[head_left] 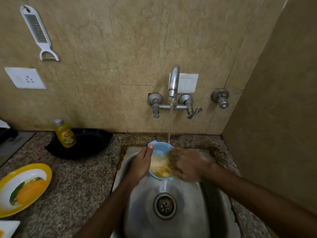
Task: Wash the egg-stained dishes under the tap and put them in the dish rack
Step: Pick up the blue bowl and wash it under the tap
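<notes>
A small light-blue bowl (pixel 162 147) smeared with yellow egg residue is held over the steel sink (pixel 142 203), tilted toward me. My left hand (pixel 141 163) grips its left rim, thumb on the edge. My right hand (pixel 187 164) is closed against the bowl's right side, fingers curled at the rim. Water runs from the wall tap (pixel 173 81) in a thin stream onto the bowl's far edge. A yellow-rimmed plate (pixel 24 188) lies on the counter at the left.
A yellow dish-soap bottle (pixel 65 133) stands in a black pan (pixel 89 145) behind the sink's left corner. A white dish corner (pixel 7 228) shows at bottom left. A grater-peeler (pixel 36 30) hangs on the wall. The right wall (pixel 274 117) stands close to the sink.
</notes>
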